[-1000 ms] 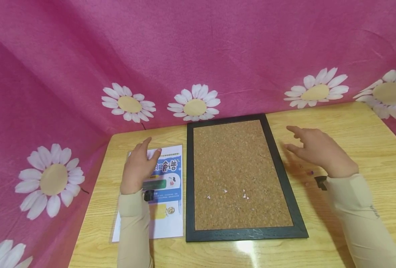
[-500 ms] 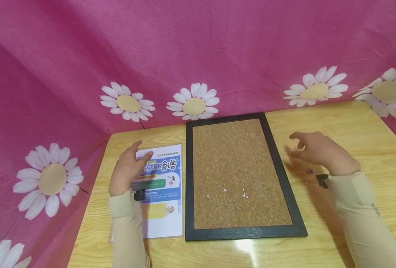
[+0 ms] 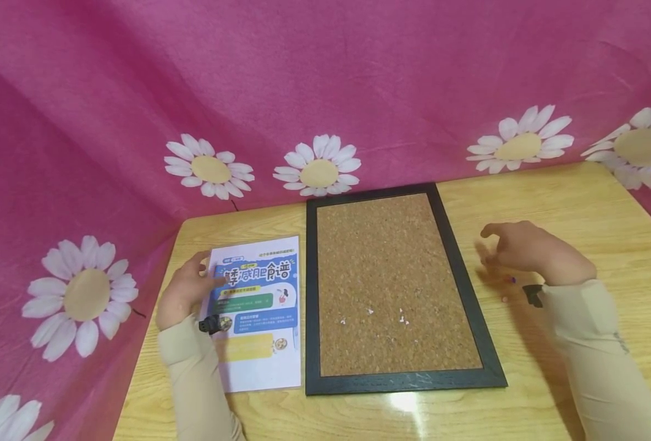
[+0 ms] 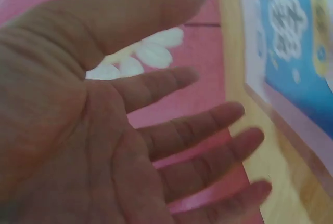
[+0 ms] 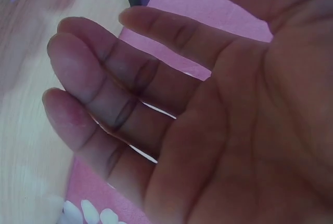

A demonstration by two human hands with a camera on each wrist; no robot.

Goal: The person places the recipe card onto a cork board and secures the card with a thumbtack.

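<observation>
My left hand [image 3: 184, 291] is at the left edge of a printed sheet [image 3: 259, 373] in a clear sleeve; in the left wrist view the hand [image 4: 119, 130] has its fingers spread and holds nothing, with the sheet [image 4: 296, 37] beyond the fingertips. Right of the black-framed cork board [image 3: 386, 269], my right hand [image 3: 540, 252] hovers over the table, empty. Its fingers are relaxed and slightly bent in the right wrist view, where the whole palm [image 5: 223, 115] shows. The board lies flat between the hands.
Small white bits [image 3: 403, 320] lie on the lower part of the cork. A tiny blue and red item [image 3: 511, 280] is on the wooden table [image 3: 468, 416] near the right hand. A pink cloth with daisies [image 3: 319, 173] hangs behind the table and on its left.
My left hand has moved left and slightly toward me, uncovering more of the printed sheet. My right hand has shifted a little to the right and down. The board has stayed in place.
</observation>
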